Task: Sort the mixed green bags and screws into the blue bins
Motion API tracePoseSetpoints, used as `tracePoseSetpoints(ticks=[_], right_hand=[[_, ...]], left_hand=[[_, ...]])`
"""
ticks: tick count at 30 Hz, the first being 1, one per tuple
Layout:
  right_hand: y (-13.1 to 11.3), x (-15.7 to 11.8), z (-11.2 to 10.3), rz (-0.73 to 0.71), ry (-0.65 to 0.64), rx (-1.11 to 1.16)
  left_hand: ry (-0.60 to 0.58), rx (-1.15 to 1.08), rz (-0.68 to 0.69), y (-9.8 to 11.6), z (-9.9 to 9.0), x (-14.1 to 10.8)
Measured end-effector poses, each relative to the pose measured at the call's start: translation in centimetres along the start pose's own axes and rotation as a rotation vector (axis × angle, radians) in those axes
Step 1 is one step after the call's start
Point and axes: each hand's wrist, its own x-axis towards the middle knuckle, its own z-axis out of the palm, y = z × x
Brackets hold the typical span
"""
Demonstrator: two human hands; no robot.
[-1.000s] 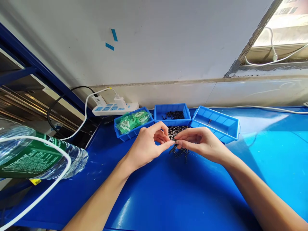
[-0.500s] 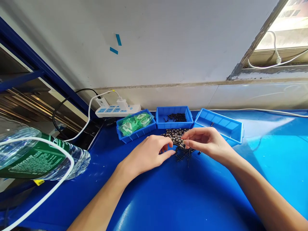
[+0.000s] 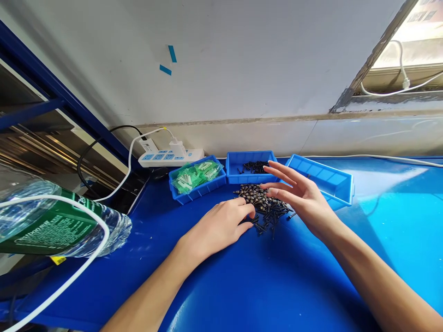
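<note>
A pile of small dark screws (image 3: 268, 207) lies on the blue table (image 3: 242, 286). My left hand (image 3: 224, 223) rests at the pile's left edge, its fingers curled and thumb apart, with nothing visible between them. Over the right side of the pile is my right hand (image 3: 301, 196), fingers spread and holding nothing. Behind the pile, a middle blue bin (image 3: 249, 178) contains dark screws. The left blue bin (image 3: 200, 190) holds green plastic bags (image 3: 195, 175) with white pieces. At the right, another blue bin (image 3: 320, 177) has a small dark piece inside and is partly behind my right hand.
A white power strip (image 3: 166, 158) with plugs and cables sits behind the left bin. A large clear bottle (image 3: 62, 226) with a green label lies at the left, crossed by a white cable (image 3: 81, 272). A wall (image 3: 242, 60) rises behind the table.
My right hand has opened from a pinch, its fingers lifting and spreading above the pile. My left hand has shifted slightly right in the view.
</note>
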Motion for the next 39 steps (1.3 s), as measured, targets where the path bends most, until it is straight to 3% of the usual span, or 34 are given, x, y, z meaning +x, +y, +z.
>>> tracePoseSetpoints(ticks=[6, 14, 23, 39], right_hand=[[-0.6, -0.3, 0.1, 0.0, 0.039, -0.043], [-1.0, -0.2, -0.3, 0.031, 0.008, -0.138], [-1.8, -0.3, -0.5, -0.026, -0.251, -0.325], [-1.3, -0.6, 0.2, 0.036, -0.268, -0.219]], left_hand=[[0.027, -0.019, -0.06, -0.3, 0.1, 0.2], [0.201, -0.13, -0.045, -1.4, -0.1, 0.2], [0.416, -0.345, -0.022, -0.4, -0.7, 0.4], [0.362, -0.431, -0.04, -0.4, -0.5, 0.2]])
